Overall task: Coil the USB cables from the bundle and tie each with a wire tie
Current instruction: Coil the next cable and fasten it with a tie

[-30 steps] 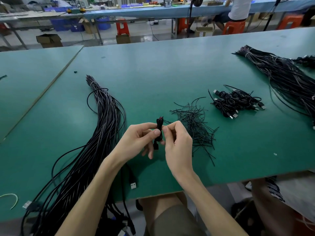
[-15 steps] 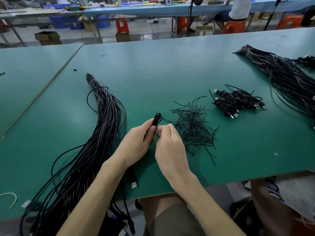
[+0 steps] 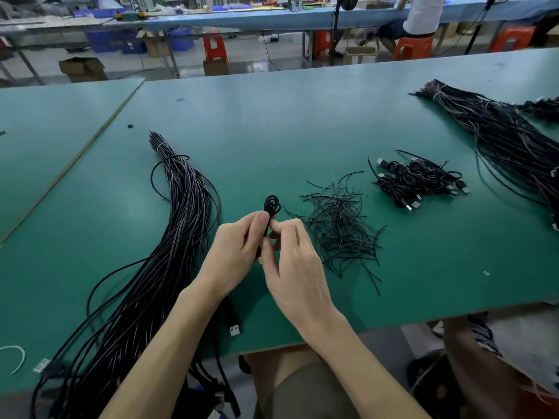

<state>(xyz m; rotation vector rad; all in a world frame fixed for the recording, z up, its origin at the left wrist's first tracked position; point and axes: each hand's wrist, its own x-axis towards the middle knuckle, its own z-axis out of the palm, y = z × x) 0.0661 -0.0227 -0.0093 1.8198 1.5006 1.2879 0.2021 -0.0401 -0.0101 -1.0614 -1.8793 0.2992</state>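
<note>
A small coiled black USB cable stands upright between my two hands above the green table. My left hand pinches the coil from the left, thumb near its top loop. My right hand pinches at the coil's middle from the right, fingertips touching my left; whether it holds a tie there I cannot see. A long bundle of black USB cables lies to the left. A loose pile of black wire ties lies just right of my hands. Finished tied coils sit further right.
A second large cable bundle stretches along the far right. A loose USB plug lies near the front edge under my left forearm. A white loop lies at the front left. A person sits at a bench behind.
The coil and both hands shifted slightly away from me and lower toward the table. My right fingertips have moved in tighter against the coil's middle.
</note>
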